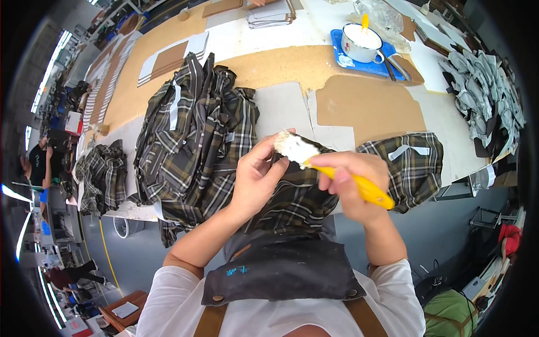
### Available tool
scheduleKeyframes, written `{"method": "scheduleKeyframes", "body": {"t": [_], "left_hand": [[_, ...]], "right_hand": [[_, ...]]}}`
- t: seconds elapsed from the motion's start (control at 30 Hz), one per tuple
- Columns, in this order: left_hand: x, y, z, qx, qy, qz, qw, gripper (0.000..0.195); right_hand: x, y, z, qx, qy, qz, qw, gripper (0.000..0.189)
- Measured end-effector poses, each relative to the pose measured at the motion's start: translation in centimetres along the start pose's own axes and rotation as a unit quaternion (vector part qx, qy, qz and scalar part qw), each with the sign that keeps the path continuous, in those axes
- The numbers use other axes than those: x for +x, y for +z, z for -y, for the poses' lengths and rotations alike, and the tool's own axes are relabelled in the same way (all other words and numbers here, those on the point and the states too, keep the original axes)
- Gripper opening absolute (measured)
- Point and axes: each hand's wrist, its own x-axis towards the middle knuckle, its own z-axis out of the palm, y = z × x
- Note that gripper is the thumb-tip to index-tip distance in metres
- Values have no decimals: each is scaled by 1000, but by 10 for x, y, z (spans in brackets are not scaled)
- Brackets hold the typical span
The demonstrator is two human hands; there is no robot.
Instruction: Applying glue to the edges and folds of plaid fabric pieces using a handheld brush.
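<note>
My right hand point(358, 179) grips a flat brush by its yellow handle point(370, 191). Thick white paste covers the brush's bristles point(292, 145), which lie against the top edge of a plaid fabric piece point(294, 202). Pinched between the thumb and fingers of my left hand point(257, 170), that edge is partly hidden by the brush. The fabric hangs down in front of my dark apron point(282, 269). Left of my hands is a large heap of similar plaid pieces point(189, 122) with pale strips. Another plaid piece point(414, 168) with a pale strip lies to the right.
An enamel mug point(358, 50) of white paste, with a yellow handle sticking out, stands on a blue tray point(343, 61). Brown board point(366, 103) covers part of the table. Grey pieces point(484, 92) are heaped at right, and a smaller plaid pile point(103, 177) at left.
</note>
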Motion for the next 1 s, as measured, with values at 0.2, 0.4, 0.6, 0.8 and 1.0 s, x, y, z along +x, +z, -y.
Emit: {"method": "scheduleKeyframes", "body": {"t": [0.2,0.4,0.6,0.8,1.0], "left_hand": [[-2,0,-2,-15,-24,-51,998,44],[-4,-5,-2,-23,-26,-49,998,40],[-8,-3,-5,-27,-31,-45,998,42],[-6,1,-9,-58,-71,-59,994,46],[-6,0,-5,-46,-64,-51,996,44]], "right_hand": [[0,-4,2,-32,-1,13,999,14],[-11,-4,-1,-19,45,1,999,12],[-10,-3,-4,-59,11,-17,998,13],[-3,2,-7,-145,-11,-79,986,13],[-8,-4,-1,-36,90,-52,994,15]]}}
